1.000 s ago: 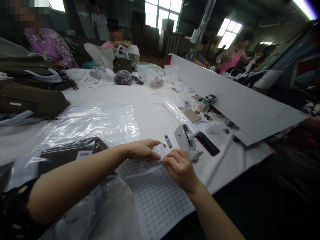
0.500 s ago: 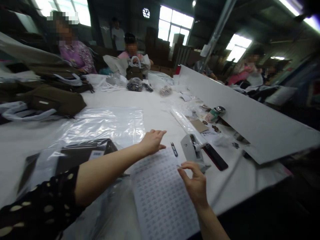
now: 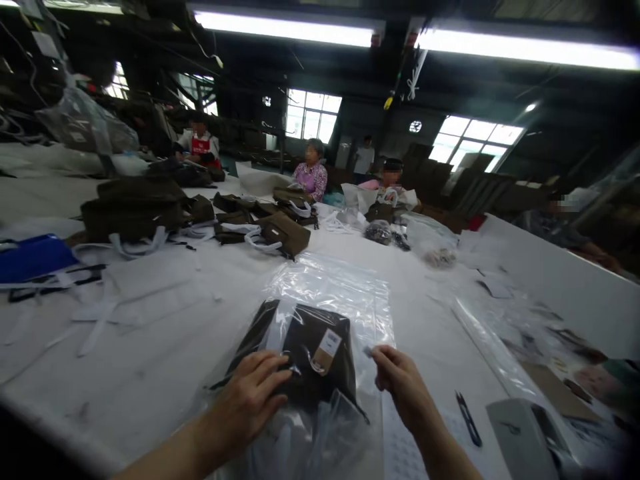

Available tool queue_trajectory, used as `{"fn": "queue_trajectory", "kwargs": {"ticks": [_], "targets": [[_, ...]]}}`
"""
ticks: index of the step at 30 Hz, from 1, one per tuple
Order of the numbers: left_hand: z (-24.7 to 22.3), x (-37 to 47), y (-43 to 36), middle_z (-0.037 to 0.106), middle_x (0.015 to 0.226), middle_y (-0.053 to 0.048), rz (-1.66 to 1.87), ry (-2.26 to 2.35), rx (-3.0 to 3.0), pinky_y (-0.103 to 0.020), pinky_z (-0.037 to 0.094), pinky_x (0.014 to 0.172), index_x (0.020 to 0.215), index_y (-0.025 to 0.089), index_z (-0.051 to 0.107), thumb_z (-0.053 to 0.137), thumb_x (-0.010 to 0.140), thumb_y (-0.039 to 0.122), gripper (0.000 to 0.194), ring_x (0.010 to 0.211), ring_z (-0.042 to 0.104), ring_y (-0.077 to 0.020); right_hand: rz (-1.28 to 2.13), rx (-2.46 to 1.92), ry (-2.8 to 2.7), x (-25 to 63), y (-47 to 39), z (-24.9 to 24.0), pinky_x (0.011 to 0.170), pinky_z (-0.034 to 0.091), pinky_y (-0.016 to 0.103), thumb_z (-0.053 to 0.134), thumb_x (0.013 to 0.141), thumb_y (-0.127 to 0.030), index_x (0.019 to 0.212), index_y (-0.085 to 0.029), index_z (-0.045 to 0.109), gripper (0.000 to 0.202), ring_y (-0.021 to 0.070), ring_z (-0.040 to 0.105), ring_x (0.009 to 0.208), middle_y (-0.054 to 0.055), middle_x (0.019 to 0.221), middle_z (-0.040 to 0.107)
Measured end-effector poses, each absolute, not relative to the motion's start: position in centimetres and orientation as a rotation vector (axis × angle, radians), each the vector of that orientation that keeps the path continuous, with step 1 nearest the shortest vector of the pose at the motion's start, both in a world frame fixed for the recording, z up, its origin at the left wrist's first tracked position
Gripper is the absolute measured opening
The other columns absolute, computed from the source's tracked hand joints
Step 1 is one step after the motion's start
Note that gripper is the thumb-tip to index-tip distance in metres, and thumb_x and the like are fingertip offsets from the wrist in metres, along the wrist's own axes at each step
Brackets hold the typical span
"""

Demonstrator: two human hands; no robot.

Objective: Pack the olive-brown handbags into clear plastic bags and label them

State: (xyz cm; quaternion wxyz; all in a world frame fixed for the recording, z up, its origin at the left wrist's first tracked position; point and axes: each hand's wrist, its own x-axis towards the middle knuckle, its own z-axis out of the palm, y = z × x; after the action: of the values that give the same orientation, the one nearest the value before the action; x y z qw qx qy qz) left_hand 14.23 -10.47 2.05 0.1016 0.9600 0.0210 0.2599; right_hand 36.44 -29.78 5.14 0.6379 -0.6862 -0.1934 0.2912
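Note:
A dark brown bag lies flat inside a clear plastic bag in front of me. Through the plastic a white-and-tan tag with a barcode shows on it. My left hand rests on the plastic with its fingers spread, holding nothing. Thumb and forefinger of my right hand pinch a small pale sticker just right of the brown bag, over the plastic's edge. Partly under my right forearm is a sheet of printed stickers.
Thread snips and a grey dispenser lie to the right. A clear plastic strip runs beyond them, near a white partition. Brown bags with white handles are heaped further back, where several people sit.
My view has swung left. My left hand has gone from above the sticker sheet onto the bagged brown bag. My right hand has carried the sticker from the sheet toward the plastic bag.

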Motion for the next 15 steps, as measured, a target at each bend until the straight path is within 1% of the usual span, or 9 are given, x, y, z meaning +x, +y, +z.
{"fn": "queue_trajectory", "kwargs": {"ticks": [2,4,7,10,15], "targets": [[-0.6,12.9,-9.7,0.057,0.125,-0.003,0.804,0.172,2.857,-0.043,0.039,0.099,0.116,0.027,0.055,0.055,0.084,0.03,0.032,0.119,0.045,-0.0241,0.828,-1.582,-0.571,35.5,-23.1,6.9,0.038,0.026,0.021,0.067,0.066,-0.048,0.068,-0.017,0.056,0.033,0.0065,0.03,0.039,-0.008,0.047,0.038],[-2.8,12.4,-9.8,0.056,0.126,-0.001,0.849,0.219,2.848,-0.046,0.035,0.102,0.113,0.03,0.057,0.059,0.081,0.032,0.033,0.121,0.044,-0.0252,0.969,-1.645,-0.666,34.5,-16.9,7.7,0.036,0.025,0.021,0.064,0.068,-0.042,0.066,-0.017,0.055,0.026,0.0063,0.03,0.036,-0.009,0.044,0.036],[-5.0,12.2,-10.4,0.053,0.13,0.0,0.865,0.284,2.81,-0.048,0.03,0.105,0.109,0.03,0.059,0.065,0.074,0.027,0.035,0.125,0.04,-0.0265,1.057,-1.779,-0.711,33.3,-9.7,7.3,0.034,0.025,0.021,0.062,0.069,-0.028,0.066,-0.017,0.058,0.013,0.0068,0.03,0.033,-0.009,0.039,0.034],[-5.9,12.2,-10.8,0.05,0.133,0.001,0.862,0.344,2.769,-0.049,0.026,0.106,0.106,0.03,0.06,0.067,0.071,0.023,0.036,0.128,0.036,-0.0274,1.066,-1.951,-0.697,32.7,-5.6,6.0,0.032,0.023,0.022,0.063,0.068,-0.02,0.064,-0.015,0.06,0.007,0.0076,0.028,0.03,-0.01,0.034,0.032],[-6.4,12.3,-10.6,0.047,0.136,-0.003,0.864,0.341,2.736,-0.052,0.023,0.107,0.103,0.028,0.062,0.067,0.069,0.025,0.034,0.129,0.034,-0.0302,0.965,-2.16,-0.677,32.6,-3.5,4.1,0.032,0.024,0.022,0.065,0.069,-0.02,0.066,-0.015,0.062,0.006,0.0095,0.032,0.029,-0.009,0.032,0.034]]}}
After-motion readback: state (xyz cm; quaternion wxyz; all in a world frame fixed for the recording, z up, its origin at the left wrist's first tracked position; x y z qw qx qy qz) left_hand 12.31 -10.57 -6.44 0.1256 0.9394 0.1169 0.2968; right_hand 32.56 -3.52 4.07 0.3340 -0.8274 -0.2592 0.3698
